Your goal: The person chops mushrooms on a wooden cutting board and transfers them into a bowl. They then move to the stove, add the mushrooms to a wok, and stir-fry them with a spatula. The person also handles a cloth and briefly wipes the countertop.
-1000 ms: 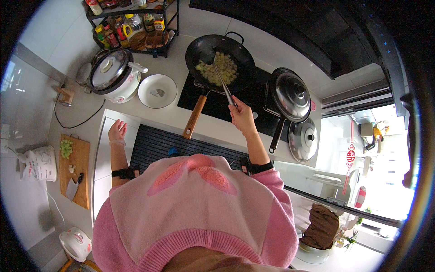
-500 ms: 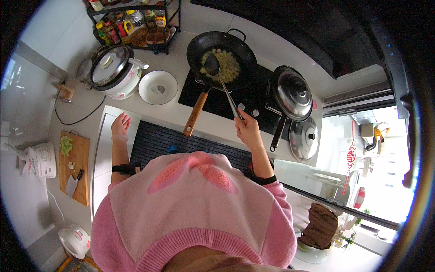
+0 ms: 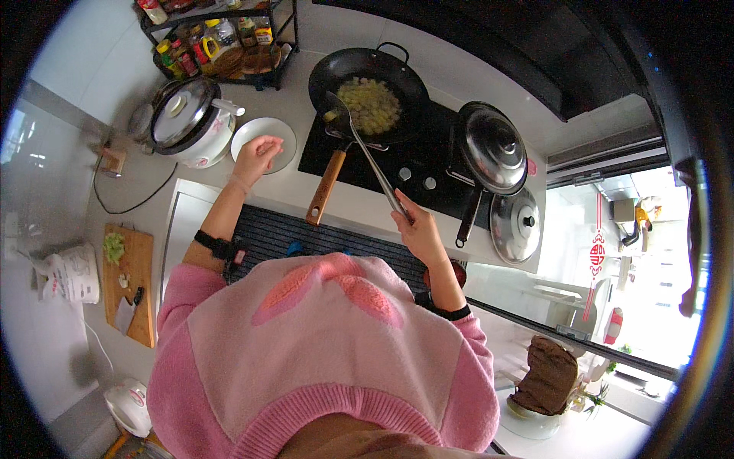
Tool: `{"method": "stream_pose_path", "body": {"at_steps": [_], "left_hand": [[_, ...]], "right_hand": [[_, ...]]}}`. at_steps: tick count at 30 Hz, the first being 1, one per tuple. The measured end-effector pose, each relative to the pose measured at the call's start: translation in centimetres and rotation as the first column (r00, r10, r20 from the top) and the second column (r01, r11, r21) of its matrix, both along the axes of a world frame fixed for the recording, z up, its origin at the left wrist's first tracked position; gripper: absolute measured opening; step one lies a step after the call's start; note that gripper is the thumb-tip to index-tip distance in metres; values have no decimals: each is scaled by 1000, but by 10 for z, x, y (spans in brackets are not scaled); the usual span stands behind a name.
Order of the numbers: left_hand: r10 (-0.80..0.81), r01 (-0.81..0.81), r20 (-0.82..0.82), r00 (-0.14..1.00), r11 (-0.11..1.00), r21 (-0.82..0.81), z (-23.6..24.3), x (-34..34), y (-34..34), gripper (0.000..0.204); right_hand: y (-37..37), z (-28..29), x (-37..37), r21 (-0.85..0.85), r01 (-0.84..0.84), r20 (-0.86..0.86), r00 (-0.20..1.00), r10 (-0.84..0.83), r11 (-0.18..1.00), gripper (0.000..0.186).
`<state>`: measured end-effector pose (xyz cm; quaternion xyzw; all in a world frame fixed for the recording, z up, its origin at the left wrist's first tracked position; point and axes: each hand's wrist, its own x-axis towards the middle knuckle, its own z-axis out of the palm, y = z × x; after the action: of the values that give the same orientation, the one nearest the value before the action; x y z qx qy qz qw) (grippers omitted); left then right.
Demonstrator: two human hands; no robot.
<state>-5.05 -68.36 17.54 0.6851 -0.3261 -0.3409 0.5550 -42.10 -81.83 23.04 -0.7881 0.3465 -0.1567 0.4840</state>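
Head view: left hand [image 3: 260, 155] has moved up from the counter edge to over the white bowl [image 3: 258, 127]; fingers bent, can't tell if pinched together, holding anything or touching bowl. Right hand [image 3: 415, 228] still clamped round the handle of the spatula [image 3: 371, 155], well apart from the left. Spatula head has shifted from mid-food to the wok's left wall, with a pale piece at it. Wok [image 3: 410, 88] on cooktop [image 3: 375, 174], diced food [image 3: 371, 105] inside, wooden handle toward the person. Reads as stirring ongoing, right hand only, with left attending to the bowl.
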Motion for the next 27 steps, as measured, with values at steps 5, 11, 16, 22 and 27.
{"method": "stream_pose_path", "body": {"at_steps": [5,11,16,22,27], "left_hand": [[-22,18,46,999,997,80,15,-9,-46,22],[129,-128,-6,992,991,36,-22,-5,-96,23],[264,-265,-373,890,963,49,-44,9,-114,27],[312,-414,-776,548,907,72,-53,19,-101,41],[297,-404,-816,496,911,86,-43,25,-82,42]], "right_hand": [[1,25,-5,623,99,75,980,-185,776,46],[-10,28,-14,859,11,199,914,-355,512,43],[-10,30,-13,862,-59,262,902,-343,503,42],[-3,49,1,762,-48,240,947,-214,646,45],[8,55,19,736,-59,185,976,-117,674,47]]}}
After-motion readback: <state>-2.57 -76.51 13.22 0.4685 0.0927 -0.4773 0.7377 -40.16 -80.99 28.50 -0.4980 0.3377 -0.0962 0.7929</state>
